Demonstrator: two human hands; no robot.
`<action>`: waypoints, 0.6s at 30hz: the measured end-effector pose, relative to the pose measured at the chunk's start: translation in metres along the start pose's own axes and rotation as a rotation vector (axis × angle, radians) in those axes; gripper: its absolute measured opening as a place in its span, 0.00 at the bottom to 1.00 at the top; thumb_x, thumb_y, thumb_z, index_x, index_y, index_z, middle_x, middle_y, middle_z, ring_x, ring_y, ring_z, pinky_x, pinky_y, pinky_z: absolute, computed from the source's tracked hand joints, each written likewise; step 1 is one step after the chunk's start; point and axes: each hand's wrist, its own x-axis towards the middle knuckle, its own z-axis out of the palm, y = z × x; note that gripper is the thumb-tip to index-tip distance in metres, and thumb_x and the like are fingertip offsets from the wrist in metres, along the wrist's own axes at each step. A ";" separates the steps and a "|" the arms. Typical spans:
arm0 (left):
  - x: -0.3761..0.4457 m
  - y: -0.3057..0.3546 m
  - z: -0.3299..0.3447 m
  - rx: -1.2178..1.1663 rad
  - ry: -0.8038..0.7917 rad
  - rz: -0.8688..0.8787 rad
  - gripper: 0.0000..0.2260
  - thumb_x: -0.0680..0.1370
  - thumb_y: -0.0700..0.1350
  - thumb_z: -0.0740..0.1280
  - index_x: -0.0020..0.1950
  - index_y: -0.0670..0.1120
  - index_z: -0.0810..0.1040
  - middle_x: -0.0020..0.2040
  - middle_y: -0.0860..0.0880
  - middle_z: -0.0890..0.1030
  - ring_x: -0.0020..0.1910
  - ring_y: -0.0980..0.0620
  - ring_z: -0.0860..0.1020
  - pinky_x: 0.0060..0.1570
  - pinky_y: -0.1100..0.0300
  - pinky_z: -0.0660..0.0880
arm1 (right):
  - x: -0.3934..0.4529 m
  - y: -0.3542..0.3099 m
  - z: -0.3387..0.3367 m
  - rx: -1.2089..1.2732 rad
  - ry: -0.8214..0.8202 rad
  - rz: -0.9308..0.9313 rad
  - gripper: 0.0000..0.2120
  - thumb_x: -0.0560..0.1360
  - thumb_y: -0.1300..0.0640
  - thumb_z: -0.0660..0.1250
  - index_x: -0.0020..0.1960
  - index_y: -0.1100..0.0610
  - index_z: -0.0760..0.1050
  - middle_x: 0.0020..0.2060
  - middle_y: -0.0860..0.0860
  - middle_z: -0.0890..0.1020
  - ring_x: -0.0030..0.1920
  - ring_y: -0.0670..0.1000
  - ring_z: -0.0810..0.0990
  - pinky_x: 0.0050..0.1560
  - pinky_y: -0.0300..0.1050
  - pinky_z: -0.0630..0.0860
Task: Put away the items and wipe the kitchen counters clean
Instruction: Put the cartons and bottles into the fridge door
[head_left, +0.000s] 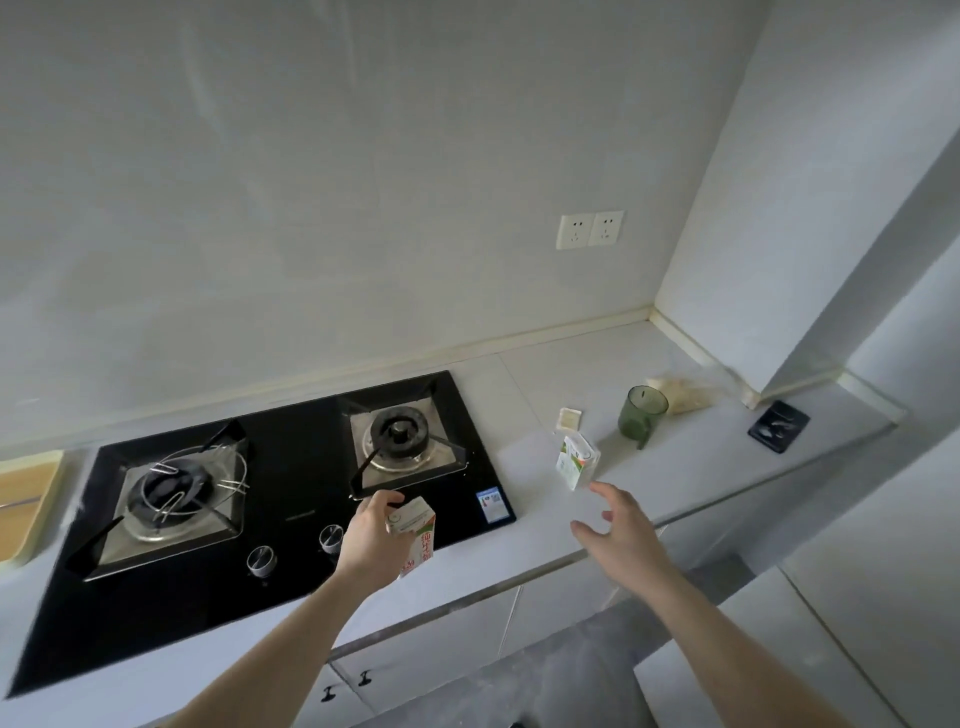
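Cartons are the business at this counter: the left hand (371, 535) is gripping a red-and-white milk carton (413, 532) by its top, fingers and thumb curled round it, holding it above the front edge of the black gas hob (291, 499), just right of the two control knobs (296, 548). The right hand (621, 530) is hanging over the pale counter (649, 478) with its fingers spread wide and holding nothing, just below and to the right of a green-and-white carton (576, 460), near it but not touching. That second carton is looking tilted, and whether it is resting on the counter I cannot tell. Behind it a small cream packet (569, 419) is lying flat, and to the right a green glass mug (641, 413) is standing upright with its handle facing the front. Beyond the mug a pale, crumpled bag (680, 395) is sitting near the corner of the wall, and farther right a small black square object (778, 426) is lying near the counter's front edge, well apart from the rest. On the hob, the left burner (166, 493) is carrying a wire ring stand, while the right burner (400, 434) is bare. Two white sockets (589, 229) are showing on the wall above, a wooden board (26, 504) is peeking in at the far left, and white cupboard doors with dark handles (345, 686) are running below the counter.
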 end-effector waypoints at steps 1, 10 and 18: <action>0.008 0.002 0.008 0.013 0.004 -0.010 0.23 0.76 0.42 0.72 0.70 0.48 0.72 0.64 0.47 0.75 0.58 0.51 0.75 0.43 0.67 0.71 | 0.017 0.004 -0.004 -0.014 -0.010 0.006 0.28 0.77 0.52 0.70 0.75 0.50 0.66 0.68 0.49 0.70 0.65 0.50 0.73 0.64 0.48 0.72; 0.036 -0.006 0.046 0.034 0.025 -0.046 0.20 0.75 0.36 0.70 0.65 0.48 0.75 0.60 0.52 0.74 0.54 0.51 0.76 0.53 0.57 0.78 | 0.144 0.032 0.001 -0.039 -0.031 0.086 0.28 0.71 0.52 0.71 0.70 0.52 0.71 0.62 0.54 0.75 0.50 0.50 0.78 0.50 0.43 0.73; 0.046 -0.023 0.039 0.087 0.007 -0.019 0.18 0.73 0.38 0.74 0.59 0.53 0.77 0.54 0.56 0.76 0.51 0.54 0.78 0.48 0.59 0.79 | 0.194 0.041 0.028 -0.145 0.077 0.195 0.29 0.76 0.55 0.71 0.74 0.59 0.66 0.69 0.59 0.68 0.59 0.64 0.79 0.58 0.52 0.73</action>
